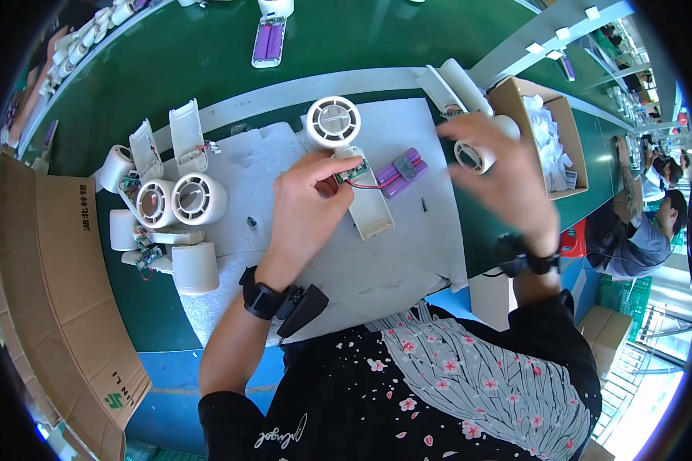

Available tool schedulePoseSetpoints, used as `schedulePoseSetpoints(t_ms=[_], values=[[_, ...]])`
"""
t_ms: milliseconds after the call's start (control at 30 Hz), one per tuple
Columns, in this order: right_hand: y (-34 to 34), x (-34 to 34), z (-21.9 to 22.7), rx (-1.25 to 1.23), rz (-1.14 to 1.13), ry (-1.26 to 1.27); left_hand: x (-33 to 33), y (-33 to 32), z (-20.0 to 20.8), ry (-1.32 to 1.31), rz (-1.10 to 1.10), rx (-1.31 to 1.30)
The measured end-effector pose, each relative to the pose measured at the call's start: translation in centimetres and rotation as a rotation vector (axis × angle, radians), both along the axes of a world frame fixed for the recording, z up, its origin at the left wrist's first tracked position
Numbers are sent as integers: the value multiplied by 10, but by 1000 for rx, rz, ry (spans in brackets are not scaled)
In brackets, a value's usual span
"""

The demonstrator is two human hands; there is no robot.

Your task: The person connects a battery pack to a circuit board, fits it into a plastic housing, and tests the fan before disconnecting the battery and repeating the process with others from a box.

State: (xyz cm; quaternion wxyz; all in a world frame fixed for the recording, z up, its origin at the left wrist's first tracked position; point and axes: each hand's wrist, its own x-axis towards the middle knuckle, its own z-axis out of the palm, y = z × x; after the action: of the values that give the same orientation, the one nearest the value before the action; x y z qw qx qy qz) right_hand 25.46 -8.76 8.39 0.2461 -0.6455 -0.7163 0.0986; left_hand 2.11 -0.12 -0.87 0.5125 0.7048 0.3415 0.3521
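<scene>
Nearest: dark floral shirt (469, 384) at the bottom edge, both forearms coming up from it, a black wrist strap on each. Left hand (304, 207) rests on the grey foam mat (377, 269) covering the green tabletop (207, 61); its grip is pressed together, fingertips pinching the small circuit board (352, 172) at the top of an open white fan handle (370, 206). Red wires run from the board to the purple battery pack (402, 172) lying just right of the handle on the mat. Round white fan head (333, 122) sits at the far end of the handle, touching it. Right hand (507, 177) is motion-blurred, raised over the mat's right edge, fingers curled around a white ring-shaped part (471, 156); can't tell how firm that grip is. Left of the mat: cluster of white fan heads and open handle shells (169, 196), some with boards and wires showing. Folded cardboard (54, 292) along the left edge. Right of the mat, open cardboard box (573, 142) with white scraps. Farther back on the tabletop, another white shell with purple cells (269, 42). Other people sit at the far right.
</scene>
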Motion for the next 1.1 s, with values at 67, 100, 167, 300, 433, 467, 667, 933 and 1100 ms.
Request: schedulePoseSetpoints(t_ms=[67, 100, 167, 300, 433, 467, 667, 933, 1100], values=[[15, -26, -20, 27, 195, -6, 0, 1, 1, -10, -8, -6], [20, -27, -32, -15, 277, 0, 2, 2, 3, -18, -26, 1], [31, -24, -42, -57, 392, 23, -1, 3, 2, -12, -18, 14], [36, -8, -34, -405, 504, 191, -7, 8, 6, 34, -35, 16], [26, -12, -29, -810, 315, 744, -8, 11, 10, 57, -58, -5], [23, -13, -30, -863, 314, 926, -9, 12, 11, 62, -58, -10], [17, -13, -39, -957, 441, 1511, -11, 13, 13, 153, -108, 112], [23, -3, -48, -700, 430, 1040, -6, 9, 12, 161, -63, 203], [23, -10, -43, -755, 368, 906, -5, 7, 14, 169, -57, 226]])
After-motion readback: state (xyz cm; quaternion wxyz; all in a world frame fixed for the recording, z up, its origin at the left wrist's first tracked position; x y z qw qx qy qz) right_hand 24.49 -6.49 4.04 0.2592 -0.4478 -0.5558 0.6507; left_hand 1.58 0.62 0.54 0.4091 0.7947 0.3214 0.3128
